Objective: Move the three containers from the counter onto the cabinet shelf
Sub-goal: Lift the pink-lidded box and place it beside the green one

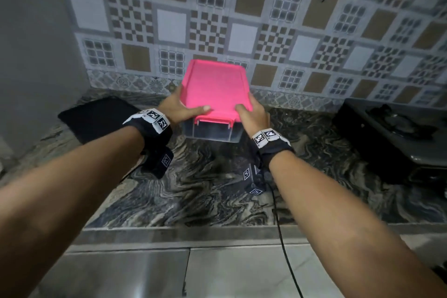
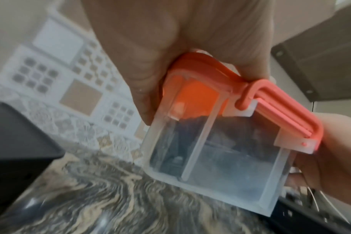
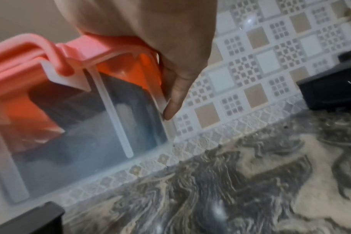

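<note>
A clear plastic container (image 1: 212,132) with a bright pink lid (image 1: 214,87) and a pink latch on its near end is held between both hands near the tiled wall. My left hand (image 1: 183,106) grips its left side, thumb on the lid. My right hand (image 1: 250,110) grips the right side the same way. In the left wrist view the container (image 2: 210,150) hangs tilted above the counter, with my left hand (image 2: 150,47) over its corner. In the right wrist view the fingers (image 3: 174,98) run down the wall of the container (image 3: 70,126). No other container is in view.
The dark marbled counter (image 1: 193,196) runs to a front edge (image 1: 217,230). A flat black object (image 1: 96,118) lies at the left. A dark stove (image 1: 391,133) stands at the right. A black cable (image 1: 285,249) hangs over the edge. A wooden cabinet (image 2: 321,63) shows above.
</note>
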